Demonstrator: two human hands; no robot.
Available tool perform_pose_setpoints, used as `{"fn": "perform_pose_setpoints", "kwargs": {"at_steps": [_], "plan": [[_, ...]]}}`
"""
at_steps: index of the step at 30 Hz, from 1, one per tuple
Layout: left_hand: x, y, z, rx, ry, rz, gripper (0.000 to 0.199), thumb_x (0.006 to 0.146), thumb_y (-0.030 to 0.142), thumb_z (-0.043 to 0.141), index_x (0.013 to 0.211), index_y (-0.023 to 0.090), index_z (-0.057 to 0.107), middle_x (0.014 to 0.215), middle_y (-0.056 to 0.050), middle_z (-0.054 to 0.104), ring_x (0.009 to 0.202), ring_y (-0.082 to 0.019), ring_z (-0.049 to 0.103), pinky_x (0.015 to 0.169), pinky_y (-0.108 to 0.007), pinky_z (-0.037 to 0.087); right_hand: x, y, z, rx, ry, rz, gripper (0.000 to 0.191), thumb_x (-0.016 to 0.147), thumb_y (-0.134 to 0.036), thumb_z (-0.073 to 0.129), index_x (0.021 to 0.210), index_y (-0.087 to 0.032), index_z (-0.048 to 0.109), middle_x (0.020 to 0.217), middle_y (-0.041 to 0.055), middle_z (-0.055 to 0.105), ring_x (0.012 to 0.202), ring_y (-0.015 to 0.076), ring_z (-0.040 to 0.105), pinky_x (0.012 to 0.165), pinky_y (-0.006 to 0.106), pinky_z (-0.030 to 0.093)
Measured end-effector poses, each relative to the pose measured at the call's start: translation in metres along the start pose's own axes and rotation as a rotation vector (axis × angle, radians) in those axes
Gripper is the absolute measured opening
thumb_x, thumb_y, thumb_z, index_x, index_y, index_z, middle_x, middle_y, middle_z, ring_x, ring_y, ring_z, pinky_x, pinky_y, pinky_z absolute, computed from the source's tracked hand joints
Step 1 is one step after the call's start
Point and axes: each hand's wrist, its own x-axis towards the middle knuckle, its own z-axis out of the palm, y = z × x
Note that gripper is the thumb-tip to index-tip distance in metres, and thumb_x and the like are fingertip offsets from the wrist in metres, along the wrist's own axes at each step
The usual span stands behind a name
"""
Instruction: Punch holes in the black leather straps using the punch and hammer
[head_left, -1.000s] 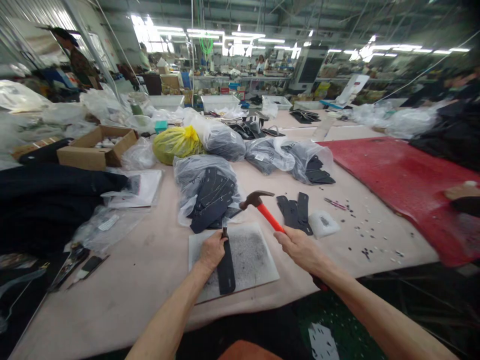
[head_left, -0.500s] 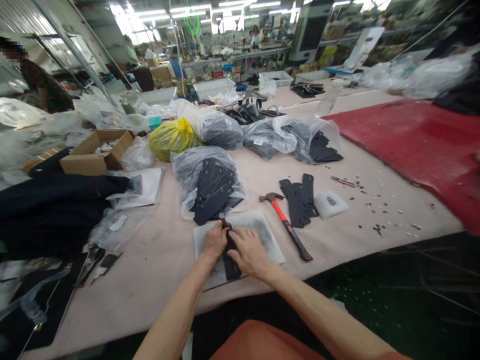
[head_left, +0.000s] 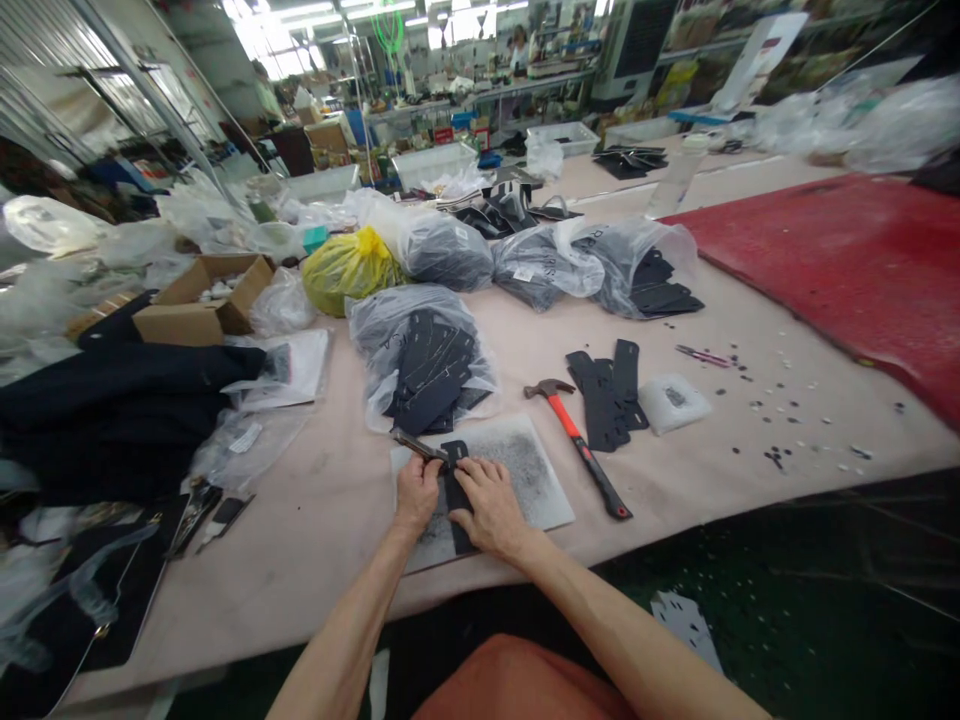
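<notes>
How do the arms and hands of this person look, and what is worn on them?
The left hand and right hand are bare, without gloves. The left forearm and right forearm show no sleeve, watch or bracelet. Between them, at the bottom edge, a plain rust-orange garment is visible, without any marking that I see. Any rings would be too small to make out.

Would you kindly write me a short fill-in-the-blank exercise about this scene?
1. The left hand holds a metal tool, while the right hand rests on a dark strip to the ____ of the hammer.
2. Its handle is orange near the head, then mostly ____.
3. The large sheet at right is coloured ____.
4. The brightly coloured bag near the cardboard box is ____.

Missing words: left; black; red; yellow.
</notes>
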Motion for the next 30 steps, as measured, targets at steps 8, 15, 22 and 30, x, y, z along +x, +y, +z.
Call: {"fn": "perform_pose_setpoints", "kwargs": {"at_steps": [8,15,22,30], "plan": [[-0.010,-0.001,0.006,-0.036,0.017,0.008,0.022,0.088,0.027,0.048,0.098,0.019,0.066,0.095,-0.007,0.073,0.091,-0.021,0.068,0.084,-0.034,0.053,-0.036,-0.006,0.004,-0.071,-0.146,-0.135,0.084,0.073,-0.053,0.068,0.143,-0.016,0.038,0.152,0.0143,0.030,0.140,0.0359,0.019,0.113,0.058,0.008],[-0.016,0.000,0.000,-0.072,0.135,-0.036,0.023,0.089,0.030,0.049,0.098,0.019,0.067,0.096,-0.007,0.073,0.092,-0.020,0.067,0.087,-0.034,0.052,-0.009,0.017,0.008,-0.167,-0.192,-0.210,0.064,0.090,-0.045,0.052,0.145,-0.019,0.035,0.154,0.0115,0.029,0.143,0.0305,0.017,0.114,0.057,0.011],[-0.018,0.000,-0.001,-0.076,0.113,0.003,0.022,0.087,0.029,0.050,0.094,0.019,0.068,0.094,-0.007,0.073,0.092,-0.021,0.067,0.085,-0.034,0.052,0.054,0.022,0.008,-0.232,-0.058,-0.102,0.050,0.093,-0.032,0.049,0.140,-0.020,0.042,0.149,0.0143,0.037,0.141,0.0326,0.023,0.111,0.061,0.013],[-0.019,-0.001,-0.004,-0.057,0.177,-0.129,0.023,0.086,0.035,0.052,0.089,0.017,0.066,0.082,-0.006,0.071,0.078,-0.020,0.065,0.072,-0.030,0.050,0.014,0.013,-0.012,-0.111,-0.195,-0.257,0.072,0.080,-0.045,0.062,0.142,-0.016,0.039,0.152,0.0159,0.029,0.142,0.0341,0.018,0.112,0.059,0.012]]}}
